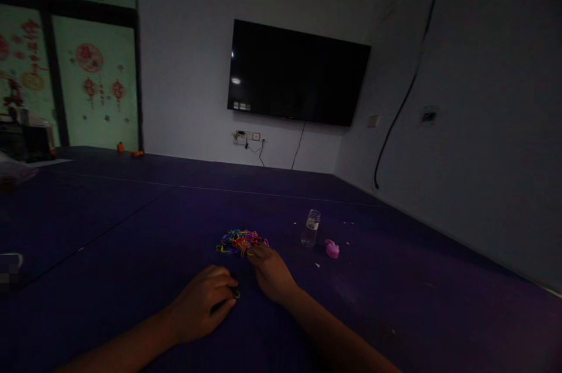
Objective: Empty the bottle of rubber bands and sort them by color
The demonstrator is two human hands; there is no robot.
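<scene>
A heap of several coloured rubber bands (240, 241) lies on the dark purple surface (132, 232) in front of me. My right hand (271, 272) reaches to the near right edge of the heap, its fingers bunched and touching the bands. My left hand (205, 306) rests on the surface just short of the heap, fingers curled in, with a small dark ring-like thing (237, 294) at its fingertips. What the left fingers hold is too dim to name.
A small clear bottle (311, 228) stands right of the heap, and a pink object (332, 249) lies beside it. White specks dot the surface nearby. A black TV (296, 74) hangs on the far wall above sockets (247, 137). Cluttered things sit at the far left (21, 139).
</scene>
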